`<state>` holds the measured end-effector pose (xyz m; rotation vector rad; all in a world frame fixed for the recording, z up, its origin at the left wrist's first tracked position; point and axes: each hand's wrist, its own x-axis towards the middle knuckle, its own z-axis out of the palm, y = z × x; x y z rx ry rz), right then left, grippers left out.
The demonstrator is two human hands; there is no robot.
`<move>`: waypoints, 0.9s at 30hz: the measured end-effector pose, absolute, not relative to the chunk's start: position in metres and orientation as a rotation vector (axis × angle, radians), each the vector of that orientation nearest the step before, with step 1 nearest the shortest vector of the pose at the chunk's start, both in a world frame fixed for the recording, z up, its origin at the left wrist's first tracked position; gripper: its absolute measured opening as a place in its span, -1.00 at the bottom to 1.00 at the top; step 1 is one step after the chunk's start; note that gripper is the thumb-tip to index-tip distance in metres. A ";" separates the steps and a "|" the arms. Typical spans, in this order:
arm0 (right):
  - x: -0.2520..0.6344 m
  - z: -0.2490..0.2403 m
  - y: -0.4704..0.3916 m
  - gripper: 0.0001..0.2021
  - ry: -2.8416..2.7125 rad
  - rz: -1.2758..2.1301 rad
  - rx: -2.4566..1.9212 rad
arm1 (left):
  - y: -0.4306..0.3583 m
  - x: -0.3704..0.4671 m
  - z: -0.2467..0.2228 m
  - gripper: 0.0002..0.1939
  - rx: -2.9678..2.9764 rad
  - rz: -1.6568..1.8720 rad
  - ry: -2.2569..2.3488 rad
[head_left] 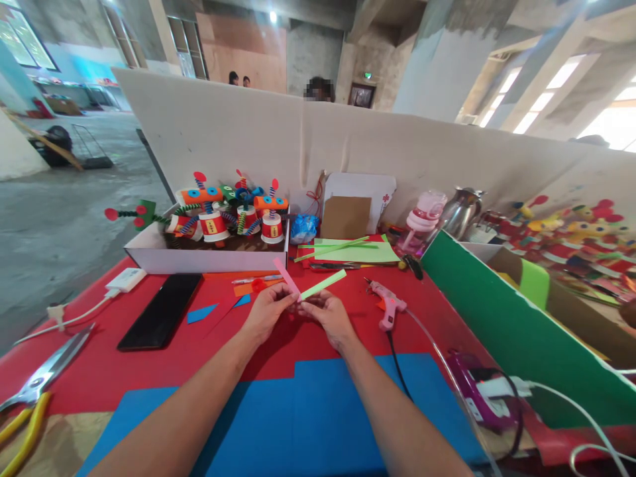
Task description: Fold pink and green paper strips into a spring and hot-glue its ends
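Two bare forearms (186, 401) come in from the bottom edge over blue sheets (248, 424) — overlap makes the sheet count unclear. Left hand (271, 310): thumb and fingers pinched on the lower end of one pink paper strip (287, 278). Right hand (325, 318): pinched on the near end of one light green strip (325, 283). Strips meet at the fingertips in a V, held just above the red tabletop (218, 361).

Just right of the hands: one pink glue gun (388, 305), lying on its side. Left: two blue paper scraps (201, 313), then one black phone (161, 311), one white adapter (126, 279), one pair of yellow-handled scissors (47, 371), blades apart.

Beyond the hands: one light green sheet (355, 252) with narrow green strips on it, one crumpled blue bundle (304, 228), one white box (209, 261) with at least four red-and-white cup figures (214, 226). Far right: one green-sided box (497, 344), one metal jug (462, 212) behind it.
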<state>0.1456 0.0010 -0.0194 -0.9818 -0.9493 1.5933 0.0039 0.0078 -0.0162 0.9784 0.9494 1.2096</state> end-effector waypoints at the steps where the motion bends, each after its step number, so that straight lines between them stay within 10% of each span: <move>1: 0.145 -0.019 0.001 -0.64 -0.953 1.602 -0.978 | 0.008 0.004 -0.017 -0.75 1.025 1.218 0.998; 27: 0.144 -0.025 0.006 -0.64 -0.783 1.507 -1.075 | 0.004 0.009 -0.010 -0.72 1.094 1.195 1.036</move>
